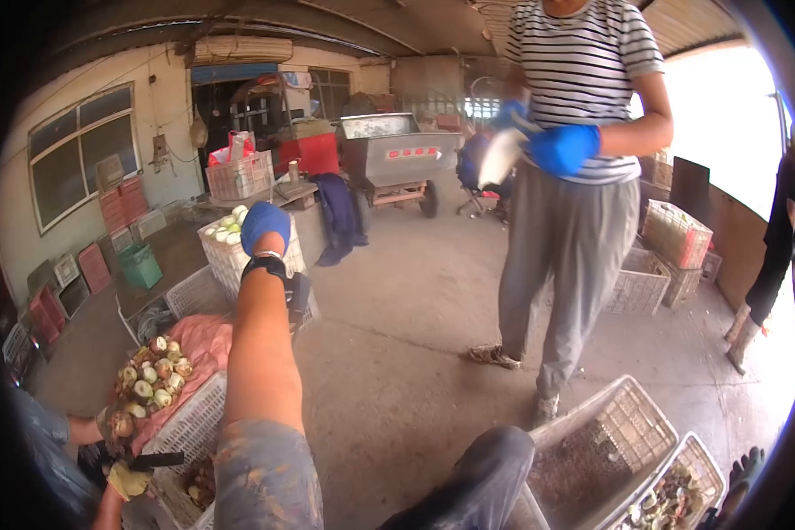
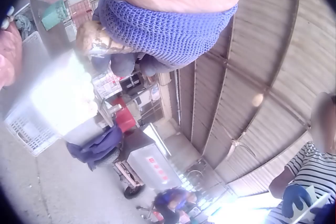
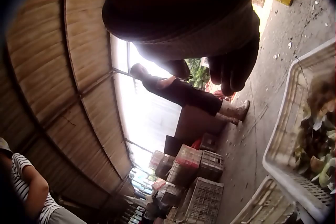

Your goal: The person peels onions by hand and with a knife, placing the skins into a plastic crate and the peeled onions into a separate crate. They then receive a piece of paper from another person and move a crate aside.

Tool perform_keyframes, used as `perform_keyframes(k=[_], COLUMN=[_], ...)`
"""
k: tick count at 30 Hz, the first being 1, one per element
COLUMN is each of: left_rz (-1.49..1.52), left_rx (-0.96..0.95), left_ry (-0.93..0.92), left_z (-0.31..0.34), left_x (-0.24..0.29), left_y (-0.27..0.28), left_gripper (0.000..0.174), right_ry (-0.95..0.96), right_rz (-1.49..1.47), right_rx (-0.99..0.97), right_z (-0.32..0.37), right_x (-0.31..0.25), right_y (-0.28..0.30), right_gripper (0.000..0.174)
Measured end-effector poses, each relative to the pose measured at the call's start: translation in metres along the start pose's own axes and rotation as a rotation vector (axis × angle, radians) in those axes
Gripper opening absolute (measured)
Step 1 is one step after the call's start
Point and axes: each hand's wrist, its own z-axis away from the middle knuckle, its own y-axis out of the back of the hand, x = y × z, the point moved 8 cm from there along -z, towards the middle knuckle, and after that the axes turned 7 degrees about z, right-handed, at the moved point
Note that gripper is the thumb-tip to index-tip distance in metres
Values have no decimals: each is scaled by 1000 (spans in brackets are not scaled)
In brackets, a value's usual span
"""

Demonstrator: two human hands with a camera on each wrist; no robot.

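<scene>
Stained sleeve [image 1: 265, 477], left grip [image 1: 264, 226] on tan lump [image 2: 93, 39], pale onions [image 1: 225, 233] beyond.

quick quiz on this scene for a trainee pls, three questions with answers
1. True or false: the left hand is far from the crate of pale onions.
2. Multiple choice: what colour is the lettering on the metal cart?
A) green
B) red
C) black
3. Fill in the blank: the standing person wears a shirt patterned with ______.

Key:
1. False; it is right by that crate.
2. B.
3. Stripes.
</scene>
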Motion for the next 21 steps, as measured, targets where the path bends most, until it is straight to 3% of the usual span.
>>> perform_keyframes(k=[6,13,17,21], left_rz=[10,18,-51,-79], left_rx=[-1,-12,-14,-48], left_ry=[14,-3,46,-8], left_z=[23,28,25,33], left_x=[2,-9,-16,-7], left_y=[10,-7,-22,-25], left_gripper=[41,41,29,28], right_ry=[-3,5,-5,-25], right_rz=[-2,-8,-50,-78], right_rx=[6,23,42,8], right_z=[2,9,9,1], right_x=[3,1,3,10], right_y=[1,3,3,3], right_gripper=[68,68,67,70])
